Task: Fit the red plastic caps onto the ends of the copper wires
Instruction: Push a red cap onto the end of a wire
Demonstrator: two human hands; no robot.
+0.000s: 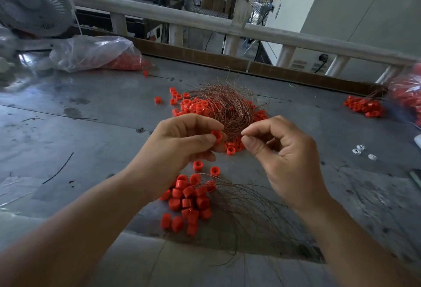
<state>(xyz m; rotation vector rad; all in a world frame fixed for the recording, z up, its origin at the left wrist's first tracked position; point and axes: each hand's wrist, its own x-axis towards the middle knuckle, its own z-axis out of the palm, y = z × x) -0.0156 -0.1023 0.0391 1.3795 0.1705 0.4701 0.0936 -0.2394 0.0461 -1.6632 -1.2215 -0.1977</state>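
Left hand (182,141) is mid-frame, fingers curled, thumb and forefinger gripping one red cap (216,136) with its open end facing right. Right hand (284,157) sits just right of it, thumb and forefinger tips closed to a narrow pinch on a wire strand (239,130) at the near edge of the copper wire bundle (227,104). The strand is very thin and I can barely resolve it. The other fingers are loosely curled. Cap and pinch are close but apart, with a small gap between them. The bundle lies in a curved tangle at frame centre on the grey table (79,127), on top of a scatter of loose caps (196,107) that spreads out left of it and under both hands. Below the hands, lower centre, is a cluster of capped wires (189,198), caps bunched left and wire tails (250,207) fanning out to the lower right. At the right edge there's another cap pile (364,108) beside a clear bag of red parts (407,95). Upper left is a plastic bag (91,52) with red caps showing at its mouth, and a white fan (32,2) above that. A few white bits (362,151) sit at mid-right. A dark stray strand (59,168) lies at left. A white railing (182,18) runs across the top behind the table.
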